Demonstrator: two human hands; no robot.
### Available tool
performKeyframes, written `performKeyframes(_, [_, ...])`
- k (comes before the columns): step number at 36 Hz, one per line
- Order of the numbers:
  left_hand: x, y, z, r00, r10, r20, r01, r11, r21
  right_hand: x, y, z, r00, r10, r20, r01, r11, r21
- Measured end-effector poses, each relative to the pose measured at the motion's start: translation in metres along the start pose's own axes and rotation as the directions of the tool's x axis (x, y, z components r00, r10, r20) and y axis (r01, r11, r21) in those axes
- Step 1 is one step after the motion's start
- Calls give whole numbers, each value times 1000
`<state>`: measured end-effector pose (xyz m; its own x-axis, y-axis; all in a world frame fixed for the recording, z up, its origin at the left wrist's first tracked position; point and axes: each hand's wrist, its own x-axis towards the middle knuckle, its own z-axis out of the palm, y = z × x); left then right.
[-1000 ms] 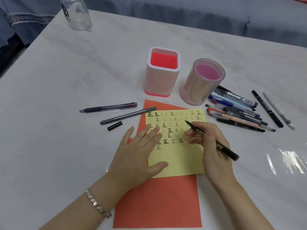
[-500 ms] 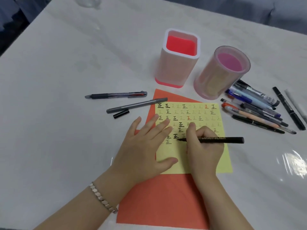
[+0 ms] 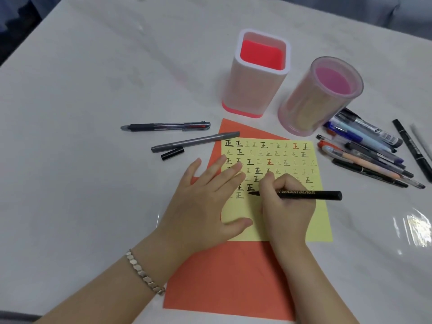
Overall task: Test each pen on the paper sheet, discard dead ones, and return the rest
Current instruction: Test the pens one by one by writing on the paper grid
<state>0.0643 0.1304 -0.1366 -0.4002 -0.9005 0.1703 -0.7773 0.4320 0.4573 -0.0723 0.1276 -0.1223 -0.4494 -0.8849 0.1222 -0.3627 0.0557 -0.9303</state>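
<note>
Right hand [image 3: 285,206] curled round a black brush pen [image 3: 311,194], pinched low near the nib. The nib touches the yellow paper sheet [image 3: 318,220] at the lower left of the written block. Left hand [image 3: 205,202] lies flat with fingers straight and spread, pressing the sheet's left edge and holding nothing. The sheet carries several rows of marks, some bold, many faint, two red. Left of the sheet lie a clear-barrelled pen [image 3: 166,126], a grey pen [image 3: 194,141] and a loose black cap [image 3: 172,153], probably sorted already, though into which lot I cannot tell. Right of the sheet is a pile of pens [image 3: 364,157], likely awaiting test. Beyond its top edge stand a square holder [image 3: 257,73] and a round holder [image 3: 320,97], with no pen showing in either. Judgement: early to middle, nothing returned yet.
</note>
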Motion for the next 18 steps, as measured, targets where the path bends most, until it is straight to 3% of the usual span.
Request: performKeyframes(18, [0,-1,0,1000,5,5,-5,1000,11,1,1,1,999,8,-39,-8,1000,-7])
